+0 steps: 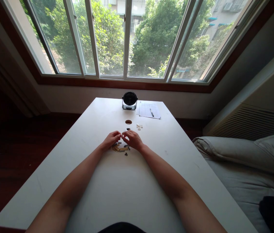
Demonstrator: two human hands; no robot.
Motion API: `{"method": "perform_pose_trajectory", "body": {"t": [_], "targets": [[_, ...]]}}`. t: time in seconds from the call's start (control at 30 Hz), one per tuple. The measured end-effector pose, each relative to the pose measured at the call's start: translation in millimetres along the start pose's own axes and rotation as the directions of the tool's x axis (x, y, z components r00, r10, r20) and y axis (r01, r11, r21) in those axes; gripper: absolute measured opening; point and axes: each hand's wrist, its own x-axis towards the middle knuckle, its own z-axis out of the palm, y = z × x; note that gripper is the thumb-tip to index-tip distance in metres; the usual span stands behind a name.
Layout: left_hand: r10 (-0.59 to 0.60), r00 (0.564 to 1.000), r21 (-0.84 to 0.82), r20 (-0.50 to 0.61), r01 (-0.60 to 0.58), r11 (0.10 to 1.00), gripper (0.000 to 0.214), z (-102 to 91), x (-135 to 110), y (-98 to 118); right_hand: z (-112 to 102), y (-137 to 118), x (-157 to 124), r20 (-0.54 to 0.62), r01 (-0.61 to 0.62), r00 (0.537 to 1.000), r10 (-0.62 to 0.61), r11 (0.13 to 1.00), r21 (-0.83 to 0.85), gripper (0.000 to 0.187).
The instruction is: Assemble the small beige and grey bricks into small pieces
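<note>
My left hand [111, 139] and my right hand [132, 139] rest over the middle of the white table [83, 168], their fingertips meeting. Anything small between the fingers is too small to tell. Just below the hands lies a loose pile of small dark and tan plastic bricks [120, 148]. A small round dark-and-clear object [127, 129] sits just beyond my right fingers. Farther on are several small beige bricks [139, 127], a little apart from my right hand.
A round brown grommet hole [128, 122] is set in the table. At the far edge stand a small black fan [129, 100] and a sheet of paper [149, 110] with a pen [152, 112] on it. A window [127, 38] lies beyond, and a bed [243, 161] lies to the right.
</note>
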Motion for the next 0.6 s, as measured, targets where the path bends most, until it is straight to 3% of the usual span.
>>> {"method": "perform_pose_trajectory", "body": {"t": [0.6], "targets": [[0.01,1.0,-0.025,0.016,-0.01,1.0,0.032,-2.0,1.0,-2.5,-1.0,0.5,-0.1,0.011,0.018,1.0,-0.017,1.0,-0.019,0.008]]}}
